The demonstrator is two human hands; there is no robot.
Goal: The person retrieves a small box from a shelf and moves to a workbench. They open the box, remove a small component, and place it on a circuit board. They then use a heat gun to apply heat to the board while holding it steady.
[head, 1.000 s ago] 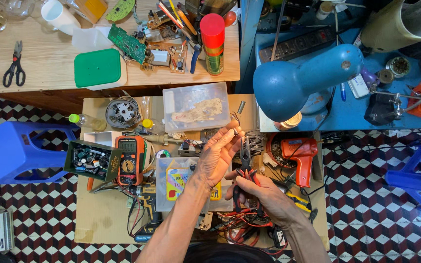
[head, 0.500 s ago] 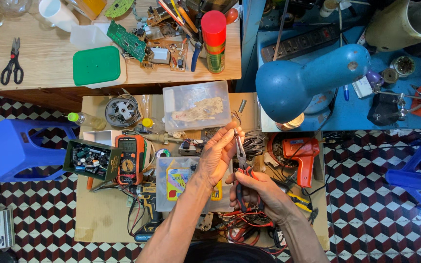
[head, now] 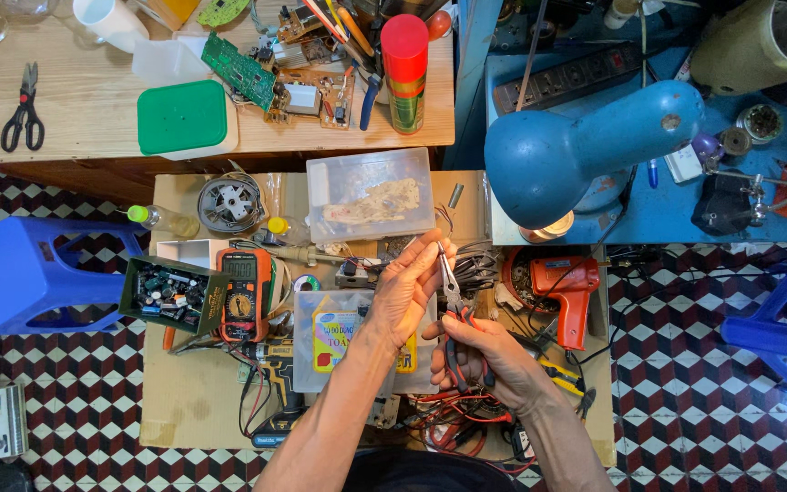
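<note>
My right hand grips a pair of red-handled pliers with the jaws pointing up and away from me. My left hand is raised beside the jaws, fingertips pinched on something small that I cannot make out. Both hands hover over a low cardboard-covered work surface. Under them lie a clear plastic box with a blue and yellow label and a tangle of red and black wires.
An orange multimeter, a box of small parts and a cordless drill lie left. A red power tool lies right. A blue desk lamp hangs over the right. A blue stool stands left.
Both hands have shifted slightly and the view has tilted a little. The pliers stay in my right hand, jaws near my left fingertips.
</note>
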